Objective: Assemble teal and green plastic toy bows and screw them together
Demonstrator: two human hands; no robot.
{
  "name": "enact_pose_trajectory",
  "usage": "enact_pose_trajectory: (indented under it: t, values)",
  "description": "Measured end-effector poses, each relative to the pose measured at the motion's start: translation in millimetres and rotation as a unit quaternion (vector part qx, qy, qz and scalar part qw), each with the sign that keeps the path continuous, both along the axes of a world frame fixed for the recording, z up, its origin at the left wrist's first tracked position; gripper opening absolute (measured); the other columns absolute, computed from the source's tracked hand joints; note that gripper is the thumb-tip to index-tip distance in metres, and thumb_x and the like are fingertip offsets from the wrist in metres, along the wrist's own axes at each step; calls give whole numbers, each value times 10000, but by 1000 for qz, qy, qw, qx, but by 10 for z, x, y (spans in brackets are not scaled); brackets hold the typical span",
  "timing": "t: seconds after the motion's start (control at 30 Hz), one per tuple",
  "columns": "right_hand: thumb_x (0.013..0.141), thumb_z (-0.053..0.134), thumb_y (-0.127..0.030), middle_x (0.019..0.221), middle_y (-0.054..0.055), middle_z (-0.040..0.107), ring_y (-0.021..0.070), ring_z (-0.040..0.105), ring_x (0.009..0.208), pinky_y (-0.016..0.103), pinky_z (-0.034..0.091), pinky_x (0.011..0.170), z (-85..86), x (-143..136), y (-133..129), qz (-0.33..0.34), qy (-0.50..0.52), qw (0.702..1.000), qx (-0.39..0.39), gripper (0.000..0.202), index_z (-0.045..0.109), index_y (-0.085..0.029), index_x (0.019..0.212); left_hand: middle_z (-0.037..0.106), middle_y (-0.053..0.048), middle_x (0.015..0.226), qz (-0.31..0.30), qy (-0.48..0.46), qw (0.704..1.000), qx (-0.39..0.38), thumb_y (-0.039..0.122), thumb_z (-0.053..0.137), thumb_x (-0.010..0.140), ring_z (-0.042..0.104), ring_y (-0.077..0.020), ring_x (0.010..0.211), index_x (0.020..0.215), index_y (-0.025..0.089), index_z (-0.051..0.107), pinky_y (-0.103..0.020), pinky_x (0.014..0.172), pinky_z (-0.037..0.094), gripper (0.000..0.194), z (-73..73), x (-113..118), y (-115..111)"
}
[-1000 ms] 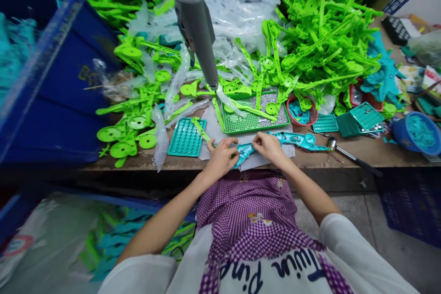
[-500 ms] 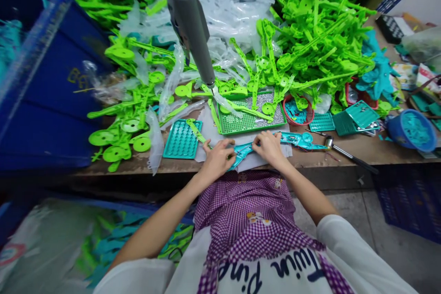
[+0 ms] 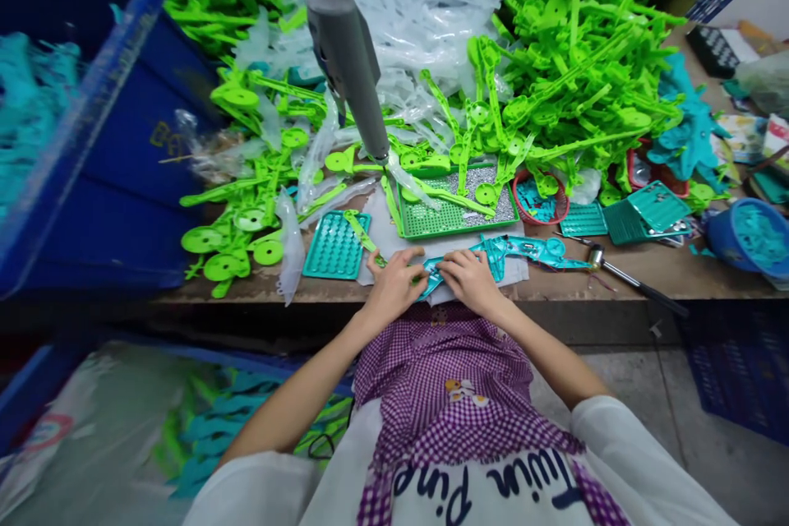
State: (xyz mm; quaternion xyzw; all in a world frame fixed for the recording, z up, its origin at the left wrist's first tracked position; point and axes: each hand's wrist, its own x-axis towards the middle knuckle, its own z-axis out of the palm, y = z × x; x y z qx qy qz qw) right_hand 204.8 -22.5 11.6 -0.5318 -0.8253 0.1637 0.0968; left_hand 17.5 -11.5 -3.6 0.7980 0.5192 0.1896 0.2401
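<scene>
1. Locate the turquoise piece (image 3: 434, 279) at the near edge of the desk (image 3: 548, 288), between the two hands, above a pale sheet (image 3: 514, 270).
2. Left hand (image 3: 398, 283): fingers curled, gripping the left end of the piece. A narrow lime part (image 3: 365, 237) runs up to this hand; whether it is also held cannot be told.
3. Right hand (image 3: 472, 279): fingers bent and laid over the piece close to the left fingertips. Whether they pinch or only press cannot be told.
4. Step in hand, as judged: fitting or seating a small detail in the piece by fingertip. The detail is hidden by the fingers.
5. Next move, as judged: it calls for a firm left hold, with light, exact fingertip work by the right hand.
6. To the right of the hands lies a turquoise assembly (image 3: 523, 249); whether it joins the held piece is unclear. A hammer (image 3: 620, 270) lies just beyond its end.
7. Beyond the hands: a green tray (image 3: 425, 220) bearing small silvery items and lime parts. A grey driver (image 3: 354, 74) hangs above, tip down; no hand touches it.
8. Farthest: heaped lime parts (image 3: 573, 90) and translucent parts (image 3: 407, 8).
</scene>
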Motion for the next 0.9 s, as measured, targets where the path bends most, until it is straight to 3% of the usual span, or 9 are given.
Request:
enact_pose_trajectory:
  t: [0.27, 0.6, 0.73, 0.8, 0.9]
  values:
    - [1000, 456, -281, 975, 81, 664, 238, 495, 972, 348, 239, 760, 20, -56, 339, 62, -70, 995, -21, 246, 676, -187, 942, 662, -85, 1274, 33, -22, 999, -22, 276, 633, 861, 602, -309, 1164, 723, 222, 712, -644, 1110, 158, 168, -8, 8, 3]
    - [993, 469, -287, 991, 54, 630, 226, 494, 968, 336, 239, 745, -18, 8, 397, 81, -38, 995, -47, 188, 633, -213, 940, 678, -82, 1237, 29, -15, 999, -15, 226, 628, 858, 625, -300, 1122, 683, 208, 696, -665, 1107, 162, 188, -14, 44, 18]
    - [992, 447, -272, 1003, 69, 636, 232, 502, 965, 340, 262, 760, -26, 7, 363, 68, -33, 997, -32, 197, 628, -208, 946, 607, -107, 1342, 24, -30, 999, 10, 270, 647, 865, 578, -312, 1212, 853, 231, 733, -636, 1129, 190, 95, -6, -27, -37]
    - [996, 440, -274, 1021, 74, 648, 232, 516, 977, 347, 281, 792, -30, 3, 286, 43, -15, 999, -14, 205, 632, -204, 988, 546, -116, 1407, 49, -65, 996, 42, 318, 684, 845, 540, -307, 1264, 1003, 247, 720, -576, 1129, 271, 176, 27, -141, -103]
    - [1011, 418, -286, 1089, 85, 670, 225, 548, 1028, 364, 303, 874, -20, -62, 122, 15, 22, 999, 27, 247, 636, -201, 1092, 568, -102, 1344, 174, -128, 972, 88, 374, 676, 844, 549, -268, 1249, 1091, 248, 681, -458, 1070, 416, 278, 71, -410, -188]
